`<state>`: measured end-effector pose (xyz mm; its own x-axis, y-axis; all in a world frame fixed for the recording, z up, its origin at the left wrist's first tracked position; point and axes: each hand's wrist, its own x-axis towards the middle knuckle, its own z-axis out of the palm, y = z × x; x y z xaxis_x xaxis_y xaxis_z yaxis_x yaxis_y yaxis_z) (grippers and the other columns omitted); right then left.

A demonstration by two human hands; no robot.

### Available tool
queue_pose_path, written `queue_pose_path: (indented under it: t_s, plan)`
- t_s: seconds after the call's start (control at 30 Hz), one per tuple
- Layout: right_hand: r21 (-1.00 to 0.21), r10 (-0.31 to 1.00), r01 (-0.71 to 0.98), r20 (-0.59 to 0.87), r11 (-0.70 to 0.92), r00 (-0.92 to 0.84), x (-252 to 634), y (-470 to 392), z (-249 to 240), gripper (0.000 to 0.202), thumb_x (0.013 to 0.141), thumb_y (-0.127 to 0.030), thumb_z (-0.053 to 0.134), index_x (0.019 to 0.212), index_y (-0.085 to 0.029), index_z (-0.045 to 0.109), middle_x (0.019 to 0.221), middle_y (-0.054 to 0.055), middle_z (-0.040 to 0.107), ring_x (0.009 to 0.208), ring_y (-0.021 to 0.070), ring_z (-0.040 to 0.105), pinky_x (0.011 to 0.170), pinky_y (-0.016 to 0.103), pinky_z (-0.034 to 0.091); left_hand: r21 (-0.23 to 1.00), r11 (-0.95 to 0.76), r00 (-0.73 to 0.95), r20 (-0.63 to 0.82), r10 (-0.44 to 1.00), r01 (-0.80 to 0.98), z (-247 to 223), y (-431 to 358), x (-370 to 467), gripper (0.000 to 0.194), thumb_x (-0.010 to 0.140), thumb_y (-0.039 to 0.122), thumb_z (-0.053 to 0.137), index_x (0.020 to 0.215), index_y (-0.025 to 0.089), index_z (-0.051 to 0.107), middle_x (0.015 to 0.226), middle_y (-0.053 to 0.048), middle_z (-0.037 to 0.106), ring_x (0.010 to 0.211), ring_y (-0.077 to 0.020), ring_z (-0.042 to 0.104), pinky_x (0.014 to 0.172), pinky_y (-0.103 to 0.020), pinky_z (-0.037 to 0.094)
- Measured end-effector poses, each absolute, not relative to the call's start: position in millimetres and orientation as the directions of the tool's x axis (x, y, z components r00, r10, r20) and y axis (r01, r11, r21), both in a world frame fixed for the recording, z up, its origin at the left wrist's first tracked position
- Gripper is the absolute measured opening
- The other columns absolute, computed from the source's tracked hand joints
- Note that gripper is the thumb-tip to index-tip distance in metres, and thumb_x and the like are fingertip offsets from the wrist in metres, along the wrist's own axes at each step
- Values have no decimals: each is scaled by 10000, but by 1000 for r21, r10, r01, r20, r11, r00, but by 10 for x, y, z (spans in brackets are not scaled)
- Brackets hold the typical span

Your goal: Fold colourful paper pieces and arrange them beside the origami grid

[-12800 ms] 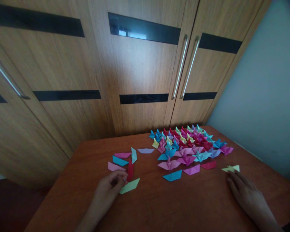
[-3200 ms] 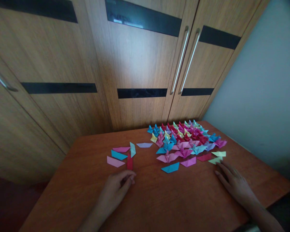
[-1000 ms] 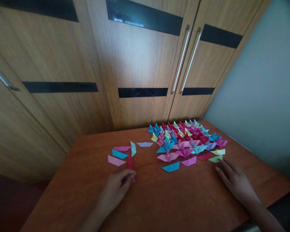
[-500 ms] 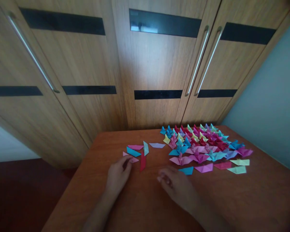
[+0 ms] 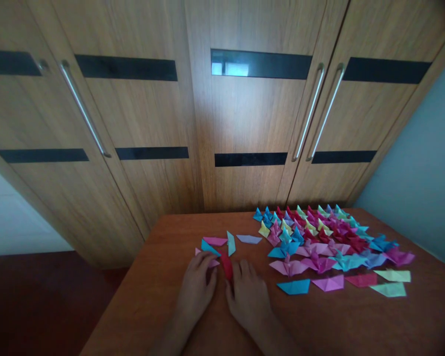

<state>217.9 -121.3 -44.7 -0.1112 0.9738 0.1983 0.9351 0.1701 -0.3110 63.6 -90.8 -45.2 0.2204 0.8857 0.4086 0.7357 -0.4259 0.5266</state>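
Note:
My right hand (image 5: 249, 292) has its thumb and fingertips at the lower end of a red folded paper piece (image 5: 226, 264), seemingly pinching it. Beside it, my left hand (image 5: 197, 286) lies with curved fingers over a pink folded piece (image 5: 213, 263), thumb held apart from the fingers. The left hand partly covers that piece. Just beyond the hands are a blue folded piece (image 5: 209, 247), a magenta one (image 5: 215, 241), a pale mint one (image 5: 231, 243) and a lilac one (image 5: 249, 239).
Rows of colourful origami cranes (image 5: 319, 244) stand at the right back of the wooden table (image 5: 163, 247). In front of them lie flat folded pieces, among them a blue one (image 5: 293, 287) and a magenta one (image 5: 328, 283). A wooden wardrobe (image 5: 252, 113) rises behind the table.
My right hand has moved left to the red piece, whose top now tilts left. My left hand stays near the pink piece. The camera view has tipped upward.

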Motion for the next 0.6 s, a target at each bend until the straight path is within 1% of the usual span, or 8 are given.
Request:
queue_pose_path:
  t_s: [0.13,0.3,0.4,0.5,0.57,0.6]
  plan:
    - [-320,972,929,197,185,-126,2275,-1242,-504,195,795,-141,459,967,-198,533,976,88,574,892,249,560,717,355,467,529,-441,242,404,882,725,-446,-951,664,333,817,115,471,1105,228,595,1165,-82,580,1088,-240,548,971,-432,436]
    - [-331,969,921,202,204,-142,2430,-1290,-548,249,785,-78,438,971,-212,534,960,67,586,887,231,569,723,325,454,524,-433,242,394,887,734,-464,-974,642,344,795,105,490,1089,237,610,1160,-78,590,1085,-246,557,964,-431,445]
    - [-366,970,907,198,209,-144,2498,-1327,-537,242,787,-53,414,909,-219,541,921,49,585,857,213,571,722,311,447,531,-427,258,364,895,732,-473,-989,648,361,781,96,504,1099,234,608,1171,-77,597,1095,-244,554,974,-425,435]
    - [-425,967,876,206,228,-152,2523,-1353,-498,170,844,-128,418,891,-229,547,906,37,576,847,206,564,719,304,443,538,-449,310,332,891,714,-441,-1016,678,424,764,60,500,1134,246,589,1184,-64,596,1104,-227,543,984,-405,421]
    - [-458,962,855,221,246,-158,2527,-1359,-476,115,856,-224,471,932,-236,556,937,39,571,885,219,551,739,313,444,535,-469,353,310,883,703,-401,-1034,703,427,749,33,498,1098,256,603,1150,-46,611,1080,-214,549,972,-386,420]
    - [-468,960,846,225,257,-167,2529,-1358,-471,120,845,-257,505,949,-240,562,956,40,568,905,227,542,754,319,443,531,-477,371,300,879,700,-380,-1041,714,407,748,27,497,1061,257,617,1118,-38,624,1057,-209,555,959,-377,424]
